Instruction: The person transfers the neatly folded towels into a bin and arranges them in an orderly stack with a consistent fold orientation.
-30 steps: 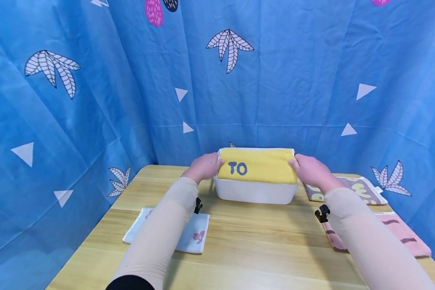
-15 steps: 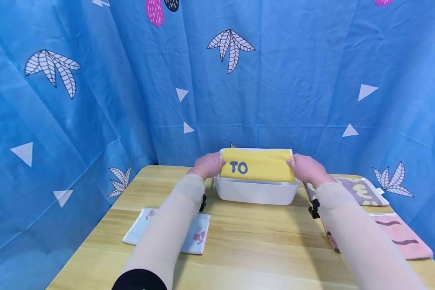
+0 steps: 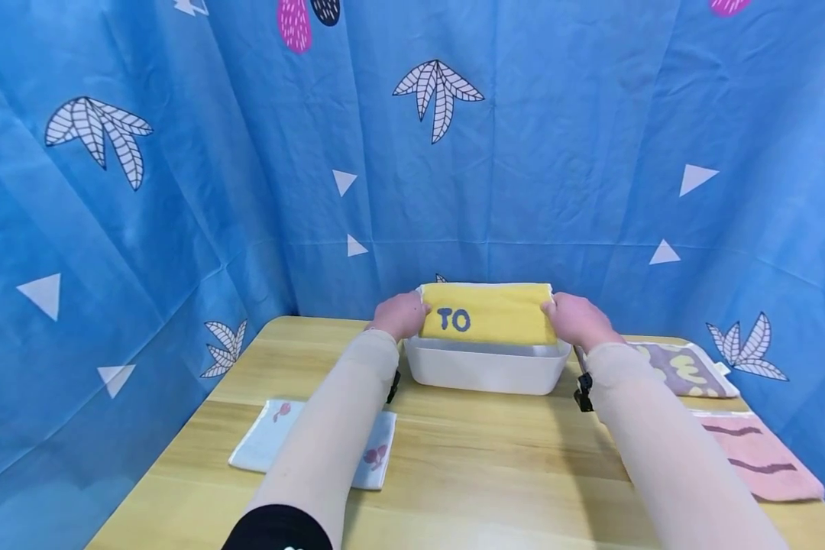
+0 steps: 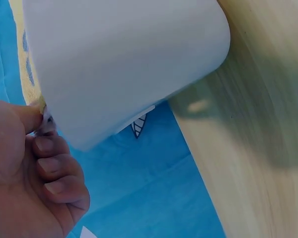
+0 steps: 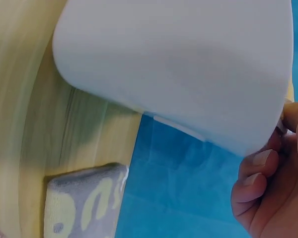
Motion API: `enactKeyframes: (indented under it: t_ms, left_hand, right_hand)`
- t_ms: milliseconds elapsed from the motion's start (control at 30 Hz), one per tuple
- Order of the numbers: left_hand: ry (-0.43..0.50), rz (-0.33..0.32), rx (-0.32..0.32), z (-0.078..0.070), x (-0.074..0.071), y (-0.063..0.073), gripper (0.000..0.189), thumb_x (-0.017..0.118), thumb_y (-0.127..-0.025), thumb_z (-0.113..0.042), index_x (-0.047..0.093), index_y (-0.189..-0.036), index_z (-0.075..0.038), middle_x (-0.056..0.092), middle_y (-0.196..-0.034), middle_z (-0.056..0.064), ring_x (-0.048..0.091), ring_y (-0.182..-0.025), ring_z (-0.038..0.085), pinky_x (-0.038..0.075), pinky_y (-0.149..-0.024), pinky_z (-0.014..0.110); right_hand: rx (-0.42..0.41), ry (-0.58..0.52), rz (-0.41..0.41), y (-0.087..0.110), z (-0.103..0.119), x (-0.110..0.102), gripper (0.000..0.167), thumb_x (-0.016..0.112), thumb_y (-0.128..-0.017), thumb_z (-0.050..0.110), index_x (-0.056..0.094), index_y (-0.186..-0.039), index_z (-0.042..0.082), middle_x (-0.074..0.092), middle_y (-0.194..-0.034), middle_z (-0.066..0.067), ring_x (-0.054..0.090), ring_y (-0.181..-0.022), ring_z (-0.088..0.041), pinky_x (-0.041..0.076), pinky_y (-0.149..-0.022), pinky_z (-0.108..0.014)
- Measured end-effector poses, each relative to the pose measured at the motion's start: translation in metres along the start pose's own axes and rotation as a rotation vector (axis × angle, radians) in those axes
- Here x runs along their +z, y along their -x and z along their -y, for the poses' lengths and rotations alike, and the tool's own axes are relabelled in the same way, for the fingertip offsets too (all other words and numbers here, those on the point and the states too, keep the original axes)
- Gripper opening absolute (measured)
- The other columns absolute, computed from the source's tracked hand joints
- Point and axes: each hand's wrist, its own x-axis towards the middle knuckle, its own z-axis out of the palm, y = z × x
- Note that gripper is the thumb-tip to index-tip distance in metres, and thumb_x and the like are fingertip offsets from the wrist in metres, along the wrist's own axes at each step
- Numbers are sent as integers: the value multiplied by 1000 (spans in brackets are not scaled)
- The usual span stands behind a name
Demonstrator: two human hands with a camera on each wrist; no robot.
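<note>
A yellow towel with blue letters is stretched over the opening of a white plastic bin. My left hand pinches its left edge between thumb and curled fingers. At the opposite edge my right hand pinches the cloth the same way. Both wrist views show the bin's outer wall beside the hands, with only a sliver of towel visible. Inside the bin, most of the space is hidden by the towel.
A folded white towel with pink prints lies left on the wooden table, partly under the left arm. To the right are a grey-and-yellow towel and a pink striped towel. A blue curtain hangs behind.
Both hands have drawn slightly closer together with the yellow towel. Its near edge has shifted back from the bin's front rim, and a strip of the bin's inside now shows.
</note>
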Motion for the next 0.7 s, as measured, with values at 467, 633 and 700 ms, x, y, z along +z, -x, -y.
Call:
enactKeyframes:
  t_ms: [467,633,700]
  left_hand:
    - [67,13,-32,7,10,-8,28,48,-108,-36,64,-111,-13,66,-89,3,61,-85,22,45,-82,40]
    - [79,23,-53,7,12,-11,29,50,-107,-38,65,-109,-14,66,-87,3,61,-85,22,44,-82,41]
    - [52,9,-49,7,12,-12,31,51,-106,-40,65,-108,-13,65,-88,3,60,-86,22,44,-82,41]
  right_hand:
    - [33,-29,15,-7,2,9,38,34,-110,36,54,-97,6,55,-86,-15,55,-94,-37,44,-85,-54]
    - [34,-25,26,-9,1,10,39,35,-110,37,54,-95,7,54,-86,-14,54,-93,-36,44,-84,-53]
    - [35,-22,19,-10,-1,10,40,36,-109,38,52,-92,7,52,-83,-14,54,-89,-35,44,-81,-51]
